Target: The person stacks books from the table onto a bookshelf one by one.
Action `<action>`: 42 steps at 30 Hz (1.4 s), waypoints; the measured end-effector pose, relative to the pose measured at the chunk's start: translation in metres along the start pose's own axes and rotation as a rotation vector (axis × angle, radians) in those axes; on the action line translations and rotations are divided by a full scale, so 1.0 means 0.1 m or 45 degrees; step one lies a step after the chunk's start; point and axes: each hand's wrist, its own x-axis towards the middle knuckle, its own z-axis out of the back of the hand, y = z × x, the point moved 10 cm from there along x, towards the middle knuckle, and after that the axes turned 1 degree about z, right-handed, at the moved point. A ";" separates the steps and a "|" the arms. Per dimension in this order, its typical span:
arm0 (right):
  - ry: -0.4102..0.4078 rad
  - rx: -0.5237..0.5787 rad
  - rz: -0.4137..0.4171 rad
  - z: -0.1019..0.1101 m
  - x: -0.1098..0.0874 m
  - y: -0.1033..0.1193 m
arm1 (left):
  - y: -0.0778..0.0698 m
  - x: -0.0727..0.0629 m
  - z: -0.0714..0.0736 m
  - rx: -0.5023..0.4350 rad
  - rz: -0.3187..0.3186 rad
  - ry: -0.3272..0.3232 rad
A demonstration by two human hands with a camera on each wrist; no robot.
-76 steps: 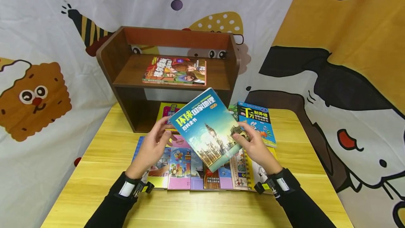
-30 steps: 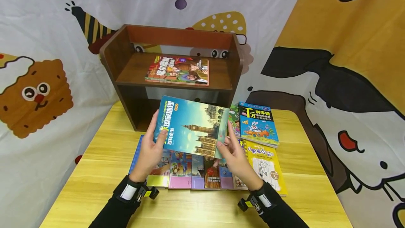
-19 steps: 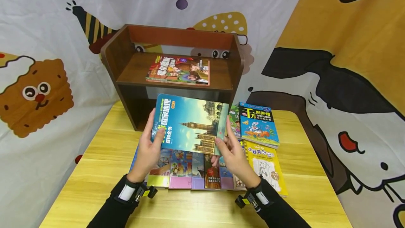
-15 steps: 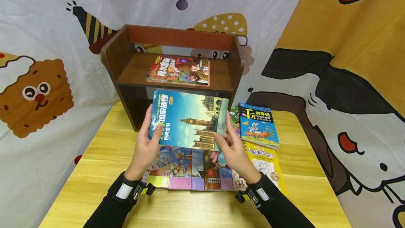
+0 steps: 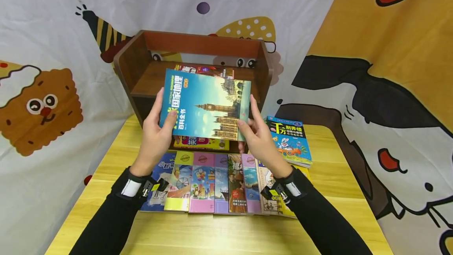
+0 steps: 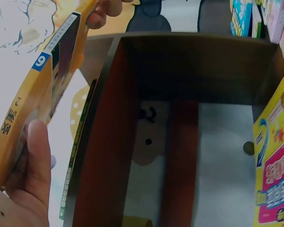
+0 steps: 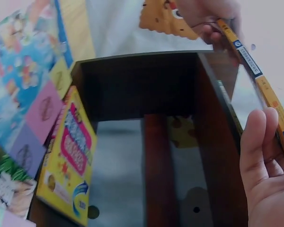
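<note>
Leftward, before the brown bookshelf (image 5: 205, 43), the left hand (image 5: 153, 141) is gripping one end of a blue book (image 5: 203, 105), its thumb (image 5: 170, 121) overlapping the title (image 5: 175, 97). Aloft before the bookshelf, the book is lying sideways, presenting "NATIONAL GEOGRAPHY", "国家地理" and "百科全书" in yellow and white, then a golden clock tower (image 5: 216, 107); an orange spine (image 6: 28, 90) is showing in the wrist views. Rightward, before the bookshelf's right side, the right hand (image 5: 263, 141) is pinching the book's other end.

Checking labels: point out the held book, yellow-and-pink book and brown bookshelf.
Held book (image 5: 207, 105): head view, middle of cover.
Yellow-and-pink book (image 7: 68, 158): right wrist view, cover.
Brown bookshelf (image 5: 133, 64): head view, left side panel.
</note>
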 end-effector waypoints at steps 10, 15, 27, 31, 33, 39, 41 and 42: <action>-0.011 0.035 -0.114 0.02 0.29 0.05 | 0.05 0.26 0.11 0.020 0.176 -0.036; -0.026 0.081 -0.215 0.04 0.38 0.00 | 0.11 0.32 0.12 0.021 0.309 -0.040; 0.043 0.308 -0.340 0.05 0.31 -0.01 | 0.14 0.24 0.04 -0.155 0.562 0.227; 0.088 0.285 -0.309 0.04 0.25 0.03 | 0.11 0.19 0.04 -0.117 0.574 0.347; 0.093 0.241 -0.296 0.05 0.24 0.05 | 0.10 0.18 0.05 -0.084 0.582 0.379; 0.058 0.117 -0.357 0.09 0.27 0.02 | 0.07 0.20 0.12 0.150 0.538 0.351; 0.042 0.089 -0.374 0.11 0.28 0.01 | 0.05 0.21 0.13 0.213 0.518 0.328; 0.037 0.082 -0.379 0.11 0.29 0.01 | 0.04 0.22 0.14 0.239 0.509 0.321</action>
